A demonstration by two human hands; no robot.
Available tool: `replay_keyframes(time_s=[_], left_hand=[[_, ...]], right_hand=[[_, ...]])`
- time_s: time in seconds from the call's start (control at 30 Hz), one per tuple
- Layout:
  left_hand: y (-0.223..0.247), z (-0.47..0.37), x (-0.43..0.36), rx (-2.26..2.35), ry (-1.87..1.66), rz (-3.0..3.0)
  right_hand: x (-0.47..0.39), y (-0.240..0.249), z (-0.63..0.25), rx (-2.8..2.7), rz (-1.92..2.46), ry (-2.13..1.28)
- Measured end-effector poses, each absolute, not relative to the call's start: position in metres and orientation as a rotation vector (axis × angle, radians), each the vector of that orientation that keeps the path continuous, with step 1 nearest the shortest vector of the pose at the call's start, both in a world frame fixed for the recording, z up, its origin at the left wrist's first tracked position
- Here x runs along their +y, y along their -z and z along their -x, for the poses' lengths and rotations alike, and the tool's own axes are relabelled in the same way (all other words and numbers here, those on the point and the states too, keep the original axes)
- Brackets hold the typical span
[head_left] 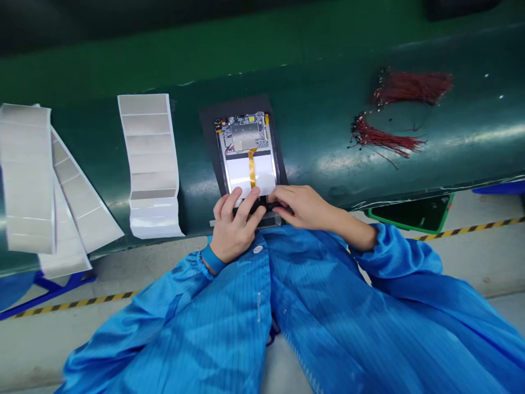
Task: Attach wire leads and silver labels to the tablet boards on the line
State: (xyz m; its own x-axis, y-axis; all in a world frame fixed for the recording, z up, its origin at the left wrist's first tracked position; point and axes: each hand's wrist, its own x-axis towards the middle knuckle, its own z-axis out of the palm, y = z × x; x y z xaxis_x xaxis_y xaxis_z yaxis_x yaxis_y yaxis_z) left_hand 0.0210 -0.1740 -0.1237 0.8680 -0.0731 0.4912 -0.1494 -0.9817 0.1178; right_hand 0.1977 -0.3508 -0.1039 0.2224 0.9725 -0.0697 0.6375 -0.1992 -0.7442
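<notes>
An opened tablet-like device (262, 169) lies on a black mat (209, 128) at the table's front edge. Its circuit board (246, 137) is at the far end, with an orange ribbon strip (252, 169) running down over a white battery area. My left hand (235, 224) rests at the device's near left end, fingers spread, fingertips on its lower part. Beside it, my right hand (303, 207) has its thumb and fingers bent together at the near right end, at a dark part. What the right fingers pinch, if anything, is hidden.
Sheets of silvery labels (28, 180) overlap at the far left, and another label strip (151, 148) lies left of the mat. Two bundles of red wires (414, 87) are on the right. A green-edged tray (414, 213) sits below the table's edge.
</notes>
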Motion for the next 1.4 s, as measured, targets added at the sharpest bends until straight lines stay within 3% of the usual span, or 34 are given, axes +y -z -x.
replay_keyframes(time_s=[0.27,0.4,0.53,0.7,0.97,1.4], left_hand=[[0.125,-0.006,-0.172,-0.076,-0.718,-2.766],[0.11,0.02,-0.142,0.25,-0.776,-2.762],[0.095,0.044,-0.115,0.63,-0.856,-2.695],[0.105,0.025,-0.148,0.108,-0.696,-2.765],[0.115,-0.016,-0.18,-0.063,-0.535,-2.81],[0.124,-0.017,-0.192,-0.008,-0.753,-2.88]], right_hand=[[-0.356,0.066,-0.289,-1.335,2.01,-1.254],[-0.358,0.066,-0.299,-1.228,2.115,-1.086],[-0.371,0.08,-0.258,-1.517,2.145,-0.902],[-0.378,0.093,-0.233,-1.609,2.155,-0.748],[-0.326,0.072,-0.288,-1.238,1.885,-1.338],[-0.261,0.076,-0.304,-1.388,1.939,-0.999]])
